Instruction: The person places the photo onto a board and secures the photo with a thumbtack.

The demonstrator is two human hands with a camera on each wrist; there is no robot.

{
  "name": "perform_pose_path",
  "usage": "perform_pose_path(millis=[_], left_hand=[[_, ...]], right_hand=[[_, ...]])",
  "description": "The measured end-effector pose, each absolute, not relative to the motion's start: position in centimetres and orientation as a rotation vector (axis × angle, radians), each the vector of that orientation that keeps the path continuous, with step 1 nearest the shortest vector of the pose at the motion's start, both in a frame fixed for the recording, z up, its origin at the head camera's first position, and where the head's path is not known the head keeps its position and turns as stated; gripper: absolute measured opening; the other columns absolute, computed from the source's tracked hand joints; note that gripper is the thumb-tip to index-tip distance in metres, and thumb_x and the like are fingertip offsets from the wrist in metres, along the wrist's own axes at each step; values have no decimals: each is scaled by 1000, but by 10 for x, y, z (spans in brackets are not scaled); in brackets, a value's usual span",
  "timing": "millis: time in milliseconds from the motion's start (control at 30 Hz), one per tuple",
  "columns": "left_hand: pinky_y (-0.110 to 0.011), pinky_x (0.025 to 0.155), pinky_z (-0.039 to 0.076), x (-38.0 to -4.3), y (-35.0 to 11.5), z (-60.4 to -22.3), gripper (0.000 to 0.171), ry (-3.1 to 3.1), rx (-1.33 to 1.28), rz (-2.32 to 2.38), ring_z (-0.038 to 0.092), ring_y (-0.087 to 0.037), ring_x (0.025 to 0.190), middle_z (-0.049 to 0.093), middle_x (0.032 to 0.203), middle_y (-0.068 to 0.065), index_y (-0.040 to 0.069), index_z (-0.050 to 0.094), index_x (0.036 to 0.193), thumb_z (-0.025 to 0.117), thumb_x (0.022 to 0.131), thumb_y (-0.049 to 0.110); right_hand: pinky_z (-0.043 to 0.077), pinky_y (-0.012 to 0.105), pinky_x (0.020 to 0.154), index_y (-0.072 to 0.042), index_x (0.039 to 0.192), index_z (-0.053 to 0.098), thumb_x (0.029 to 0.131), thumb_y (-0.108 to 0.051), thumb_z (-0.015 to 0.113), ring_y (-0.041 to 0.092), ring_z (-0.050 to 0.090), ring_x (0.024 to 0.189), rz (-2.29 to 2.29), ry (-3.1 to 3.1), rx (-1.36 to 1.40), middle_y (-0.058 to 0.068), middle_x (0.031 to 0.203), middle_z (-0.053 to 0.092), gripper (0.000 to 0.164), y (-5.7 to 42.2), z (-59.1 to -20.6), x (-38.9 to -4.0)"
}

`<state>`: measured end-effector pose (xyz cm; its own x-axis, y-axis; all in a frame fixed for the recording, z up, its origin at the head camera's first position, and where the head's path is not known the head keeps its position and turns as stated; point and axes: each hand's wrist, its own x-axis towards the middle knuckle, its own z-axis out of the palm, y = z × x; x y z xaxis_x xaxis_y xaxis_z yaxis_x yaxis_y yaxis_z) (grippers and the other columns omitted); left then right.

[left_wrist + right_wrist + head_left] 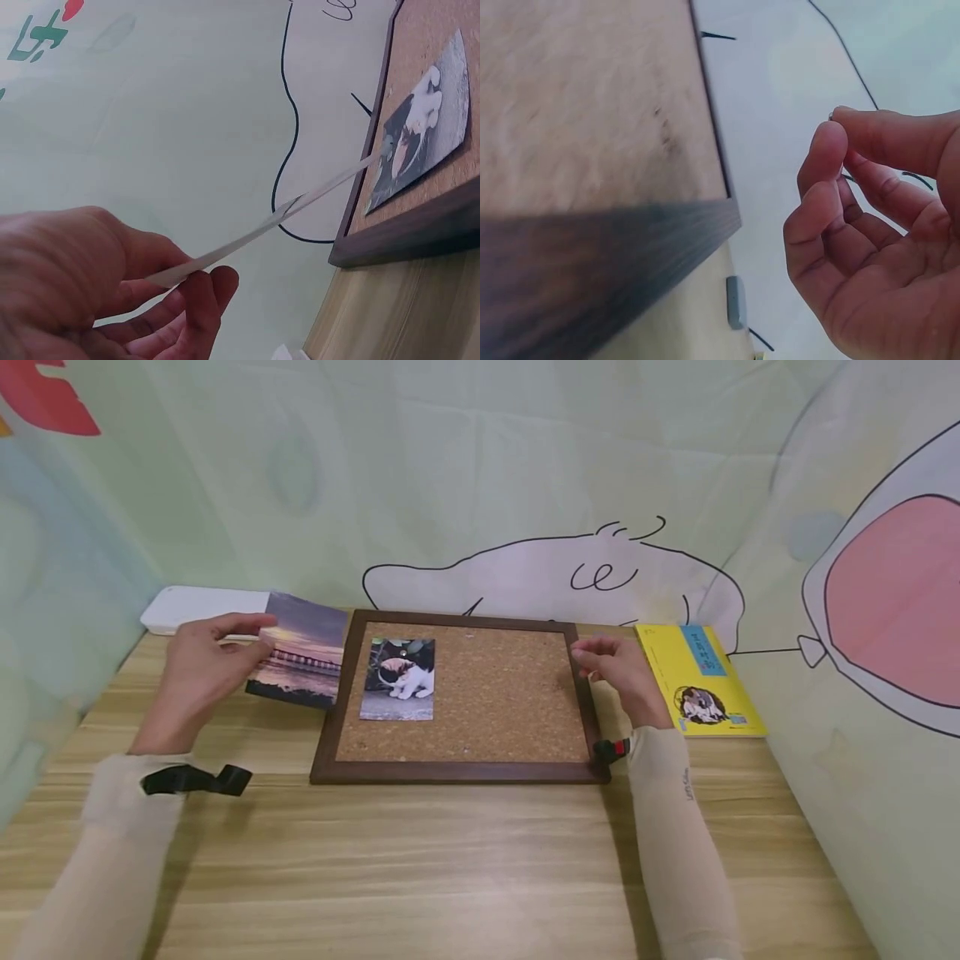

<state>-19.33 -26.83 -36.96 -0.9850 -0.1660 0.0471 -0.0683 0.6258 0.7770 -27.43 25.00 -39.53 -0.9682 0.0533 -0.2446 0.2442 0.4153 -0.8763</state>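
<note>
My left hand (pixel 202 668) pinches the left edge of a photo print (pixel 303 652) showing a purple sunset over water. The left wrist view shows this print edge-on between thumb and fingers. Its right edge overlaps the left side of a brown-framed cork board (pixel 510 702). A photo print of a cat (pixel 401 681) lies on the board's left part, with a small shiny tack (pixel 403 653) near its top. By the board's right frame, my right hand (pixel 618 672) pinches a tiny silver tack (pixel 831 116), nearly all hidden between thumb and index fingertip.
A yellow book (pixel 701 681) lies right of the board, near my right wrist. At the back left stands a white flat case (pixel 202 604), partly behind my left hand. A printed curtain (pixel 465 485) hangs along the back of the wooden table (pixel 465 868).
</note>
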Motion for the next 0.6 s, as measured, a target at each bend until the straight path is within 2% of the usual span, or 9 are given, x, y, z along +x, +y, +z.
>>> perform_pose_path(millis=[100, 300, 533, 600], left_hand=[[-22, 61, 50, -195, -263, -369, 45, -2713, 176, -1338, 62, 11, 74, 62, 143, -19, 10, 65, 147, 61, 105, 25], [-19, 65, 51, -201, -254, -367, 44, -2700, 170, -1359, 63, 11, 75, 63, 142, -17, 11, 67, 145, 62, 105, 27], [-14, 71, 51, -211, -236, -364, 45, -2673, 170, -1479, 62, 10, 75, 59, 151, -15, 11, 68, 146, 65, 104, 27], [-16, 70, 51, -213, -232, -363, 44, -2657, 157, -1511, 61, 8, 71, 60, 148, -12, 11, 69, 145, 66, 103, 26]], right_hand=[[54, 36, 93, -12, 126, 74, 104, -27, 72, 16, 67, 88, -1638, 2464, 263, 3, 113, 73, 27, 248, -393, -276], [56, 28, 83, -9, 126, 74, 102, -25, 74, 17, 67, 87, -1708, 2436, 232, 0, 109, 74, 29, 244, -391, -277], [54, 23, 74, -4, 130, 72, 102, -24, 74, 16, 66, 83, -1771, 2397, 215, 8, 110, 74, 34, 239, -394, -280], [54, 23, 74, -5, 129, 73, 102, -24, 75, 16, 66, 82, -1785, 2390, 227, 10, 111, 74, 33, 238, -395, -281]])
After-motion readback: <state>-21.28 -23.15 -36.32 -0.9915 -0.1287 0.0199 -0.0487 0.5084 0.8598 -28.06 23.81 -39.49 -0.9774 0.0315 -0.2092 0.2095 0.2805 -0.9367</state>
